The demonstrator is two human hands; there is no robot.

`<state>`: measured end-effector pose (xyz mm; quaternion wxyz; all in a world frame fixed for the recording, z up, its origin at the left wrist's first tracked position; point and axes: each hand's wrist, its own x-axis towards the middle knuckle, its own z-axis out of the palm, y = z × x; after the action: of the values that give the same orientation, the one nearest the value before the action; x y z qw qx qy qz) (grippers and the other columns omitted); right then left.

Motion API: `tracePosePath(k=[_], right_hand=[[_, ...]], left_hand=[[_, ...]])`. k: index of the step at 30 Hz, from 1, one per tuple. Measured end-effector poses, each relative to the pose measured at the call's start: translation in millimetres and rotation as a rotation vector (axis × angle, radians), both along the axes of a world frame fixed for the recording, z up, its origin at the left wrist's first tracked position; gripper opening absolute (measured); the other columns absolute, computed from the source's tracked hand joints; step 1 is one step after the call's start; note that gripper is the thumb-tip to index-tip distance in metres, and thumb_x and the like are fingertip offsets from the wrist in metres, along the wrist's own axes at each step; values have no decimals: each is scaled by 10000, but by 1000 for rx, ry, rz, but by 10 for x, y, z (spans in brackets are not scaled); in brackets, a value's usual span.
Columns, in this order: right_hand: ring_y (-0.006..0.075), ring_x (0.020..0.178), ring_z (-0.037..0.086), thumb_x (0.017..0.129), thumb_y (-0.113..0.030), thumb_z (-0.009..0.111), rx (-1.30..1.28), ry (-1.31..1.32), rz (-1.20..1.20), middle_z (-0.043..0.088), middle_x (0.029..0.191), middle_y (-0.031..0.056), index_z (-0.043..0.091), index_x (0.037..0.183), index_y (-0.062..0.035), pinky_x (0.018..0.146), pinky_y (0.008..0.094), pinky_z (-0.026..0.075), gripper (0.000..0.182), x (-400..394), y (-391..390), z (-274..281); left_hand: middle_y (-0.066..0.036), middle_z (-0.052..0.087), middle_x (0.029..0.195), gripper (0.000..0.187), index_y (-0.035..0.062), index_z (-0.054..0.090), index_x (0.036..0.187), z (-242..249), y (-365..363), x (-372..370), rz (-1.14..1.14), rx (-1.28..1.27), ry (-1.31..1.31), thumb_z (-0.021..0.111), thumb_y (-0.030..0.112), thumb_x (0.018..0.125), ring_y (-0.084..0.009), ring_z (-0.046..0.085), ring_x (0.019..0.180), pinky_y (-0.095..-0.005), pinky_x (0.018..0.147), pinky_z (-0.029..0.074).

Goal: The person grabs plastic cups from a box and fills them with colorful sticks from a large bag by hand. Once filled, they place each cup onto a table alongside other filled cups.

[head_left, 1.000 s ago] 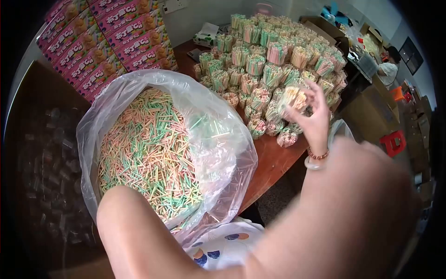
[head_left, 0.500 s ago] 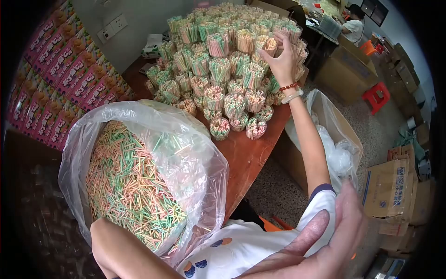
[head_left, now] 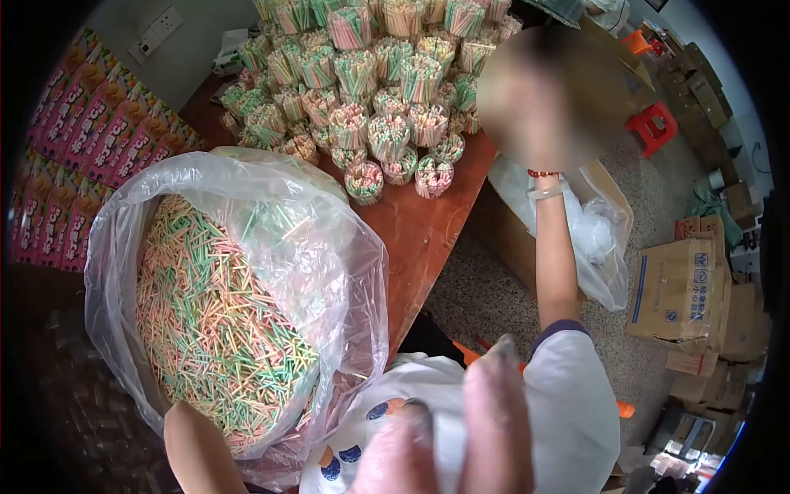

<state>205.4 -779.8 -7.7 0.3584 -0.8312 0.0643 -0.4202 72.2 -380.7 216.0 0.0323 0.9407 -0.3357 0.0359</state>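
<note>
My right hand (head_left: 533, 115), with a red bead bracelet and a pale bangle at its wrist, is stretched out to the right of the stacked cups. A round blur covers its fingers, so I cannot tell what they hold. Close to the camera at the bottom is my left hand (head_left: 461, 436), smeared, with two digits pointing up and apart and nothing visible between them. Clear cups (head_left: 388, 136) packed with pastel sticks rise in tiers on the brown table (head_left: 420, 239). Left of my body, a large clear plastic bag (head_left: 362, 272) holds loose pink, green and yellow sticks (head_left: 222, 329).
Pink printed packages (head_left: 90, 148) are stacked along the left wall. Beside the table's right edge stands a carton lined with clear plastic (head_left: 605, 239). A red stool (head_left: 652, 129) and cardboard boxes (head_left: 679, 292) occupy the right floor. Part of another person (head_left: 611, 15) shows at the top right.
My right hand has moved away from a cup in the upper stack to the right. My left hand has shifted leftward and lower in view. The camera has tilted down, cutting off the top cups.
</note>
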Motion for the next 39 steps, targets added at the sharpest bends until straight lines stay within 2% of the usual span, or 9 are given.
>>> tracePosePath(k=[10,16,19,23,28,31,33,36,39], right_hand=[[224,1311,576,816,-33,836,383,26,146,586,1418,137,495,1436,-33,1111,373,478,707,-93,19,-1332],[263,1485,389,886,33,746,404,37,222,402,1589,169,313,1585,-53,1212,401,357,827,-149,133,-1556],[300,1473,389,953,-54,723,274,-49,186,375,1578,204,282,1567,37,1237,416,296,761,-182,25,-1618],[324,1363,539,990,-135,711,282,-106,41,558,1462,222,434,1480,41,1177,446,443,590,-324,457,-1013],[294,1383,511,1017,-26,595,168,-89,566,500,1508,191,438,1487,13,1181,440,415,498,-193,1972,-392],[309,1354,536,940,9,643,205,23,839,511,1483,182,483,1446,44,1192,440,412,531,-163,2806,-161],[299,1316,568,904,6,693,44,42,986,575,1418,160,551,1384,33,1175,426,425,502,-198,3361,27],[302,1203,643,864,-4,747,-226,-65,1194,678,1251,155,641,1253,15,1080,418,497,404,-346,4192,320],[329,1143,660,852,-25,754,-279,-69,1474,689,1196,177,669,1214,-11,992,415,525,371,-423,4999,499]], left_hand=[[-125,750,1137,277,0,727,1176,76,335,-431,180,56,-171,642,74,923,-317,727,1019,-463,933,556],[-145,719,1031,268,8,723,1150,-707,1437,-450,222,-181,-112,622,-15,902,-336,679,974,-439,873,533],[-135,737,1062,288,23,726,1113,-882,1781,-774,540,-271,-43,657,-35,840,-346,686,1001,-440,895,534],[-157,728,1087,295,25,719,1141,-992,2531,-1481,965,-312,-217,686,-29,853,-356,681,988,-422,880,540],[-169,729,1060,265,5,700,1179,-1203,3536,-2020,1249,-515,-540,678,16,914,-365,700,973,-405,900,546],[-198,693,1193,383,56,663,1299,-1464,4345,-2195,1383,-361,-642,658,19,918,-384,660,1141,-439,963,537],[-222,604,1360,545,111,592,1412,-1755,4867,-2210,1652,309,-649,634,-16,884,-442,534,1316,-500,1076,474],[-244,476,1490,695,141,497,1500,-2263,5552,-2091,1708,141,-640,618,-33,837,-484,435,1377,-539,1165,385],[-247,445,1511,731,133,452,1527,-2167,5595,-2028,1832,232,-494,637,-12,835,-476,448,1368,-528,1165,384]])
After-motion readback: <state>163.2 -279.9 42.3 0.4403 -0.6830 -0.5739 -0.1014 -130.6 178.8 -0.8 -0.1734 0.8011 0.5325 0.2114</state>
